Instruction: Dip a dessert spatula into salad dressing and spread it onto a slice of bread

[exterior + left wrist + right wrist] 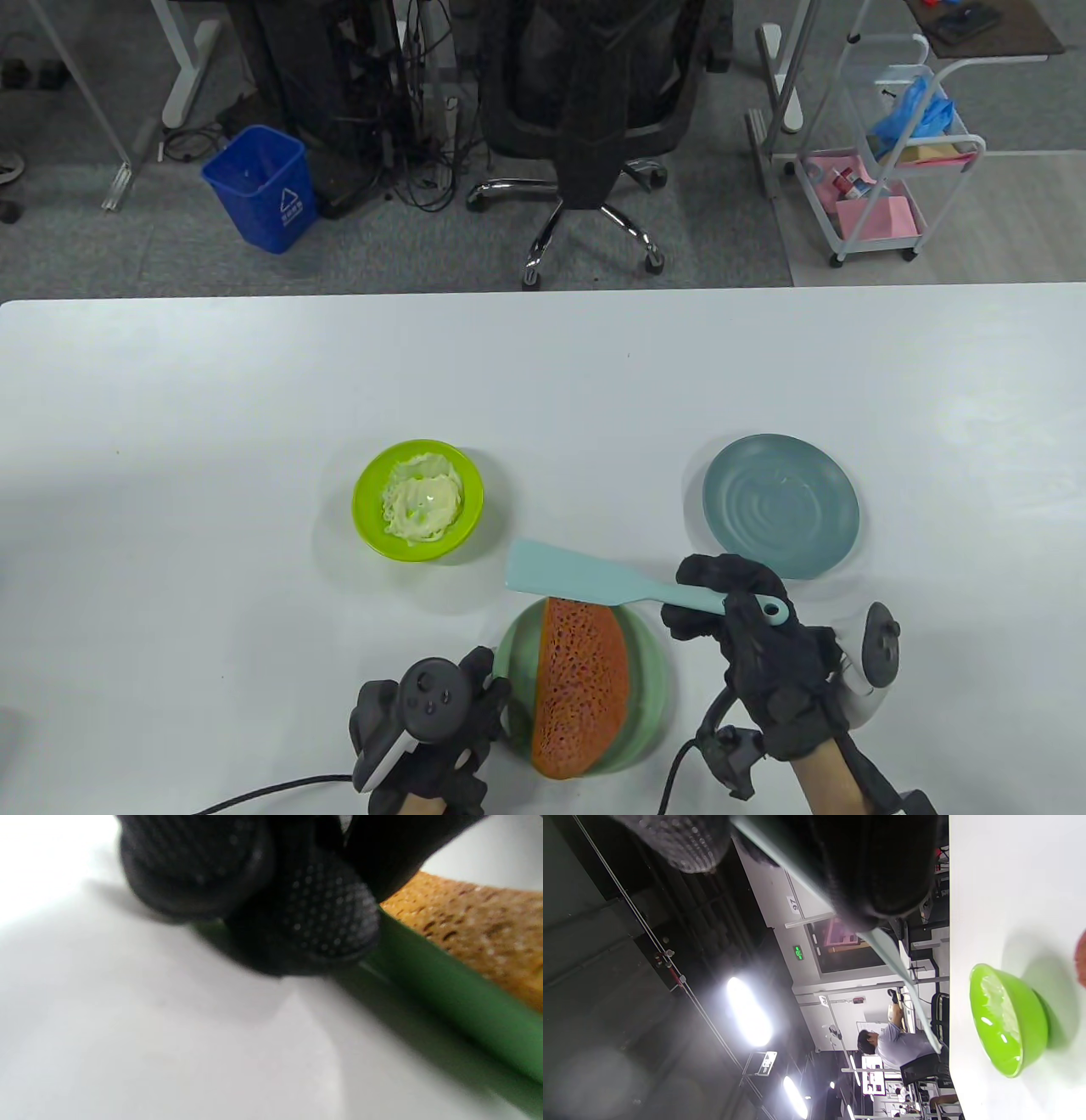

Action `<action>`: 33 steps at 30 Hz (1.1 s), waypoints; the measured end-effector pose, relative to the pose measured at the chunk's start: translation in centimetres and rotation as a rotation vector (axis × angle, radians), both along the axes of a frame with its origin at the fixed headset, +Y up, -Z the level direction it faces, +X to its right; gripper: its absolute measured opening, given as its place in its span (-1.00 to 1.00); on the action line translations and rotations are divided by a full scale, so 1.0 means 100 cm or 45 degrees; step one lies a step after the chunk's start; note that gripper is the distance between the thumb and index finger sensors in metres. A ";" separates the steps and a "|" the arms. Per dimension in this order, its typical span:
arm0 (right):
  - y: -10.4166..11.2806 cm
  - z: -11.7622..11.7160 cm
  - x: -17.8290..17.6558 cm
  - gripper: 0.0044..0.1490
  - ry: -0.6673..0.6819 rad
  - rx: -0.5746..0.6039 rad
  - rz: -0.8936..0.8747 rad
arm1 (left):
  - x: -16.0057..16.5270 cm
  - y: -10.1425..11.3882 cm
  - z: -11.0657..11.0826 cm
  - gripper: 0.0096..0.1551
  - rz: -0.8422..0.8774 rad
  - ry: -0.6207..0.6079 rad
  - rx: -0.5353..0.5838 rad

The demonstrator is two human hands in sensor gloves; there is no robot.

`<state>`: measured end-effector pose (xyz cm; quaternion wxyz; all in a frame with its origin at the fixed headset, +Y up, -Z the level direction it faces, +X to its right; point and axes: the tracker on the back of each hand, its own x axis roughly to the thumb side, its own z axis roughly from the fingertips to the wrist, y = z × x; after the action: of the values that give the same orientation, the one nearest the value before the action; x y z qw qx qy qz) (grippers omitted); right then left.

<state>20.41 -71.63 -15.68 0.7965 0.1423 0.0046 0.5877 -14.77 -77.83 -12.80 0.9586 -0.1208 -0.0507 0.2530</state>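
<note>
Table view: a smooth white table point(254, 382) fronts grey carpet, a black office chair point(585, 127), a blue bin point(259, 187) and a white cart point(891, 144). The right hand point(755, 654) grips the thin handle of the flat pale-teal spatula point(585, 581), its blade over the far end of the porous orange-brown bread slice point(581, 688) on a pale green plate point(649, 679). Far left sits a glossy lime bowl point(366, 509) of creamy dressing point(422, 505); far right, a matte blue-grey plate point(780, 505).

Left wrist view: the left hand point(254, 891) has dotted black fingertips point(322, 916) on the plate's green rim point(458, 1005); whether they clamp it I cannot tell.

Right wrist view, sideways: the blade point(903, 971) hangs above the bowl point(1026, 1027).
</note>
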 end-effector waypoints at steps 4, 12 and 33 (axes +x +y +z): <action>-0.011 0.004 0.010 -0.38 -0.083 0.005 -0.038 | 0.000 0.000 0.000 -0.38 -0.003 0.004 0.000; -0.026 0.004 0.024 -0.48 -0.247 0.025 0.025 | -0.001 0.000 0.000 -0.38 -0.009 0.008 0.002; -0.043 0.008 0.025 -0.52 -0.306 -0.056 0.151 | 0.002 0.000 -0.001 -0.39 -0.018 0.014 0.013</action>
<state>22.92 -75.88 -14.93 0.7581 0.0528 -0.0696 0.6462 -14.55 -77.85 -12.86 0.9612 -0.1149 -0.0457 0.2466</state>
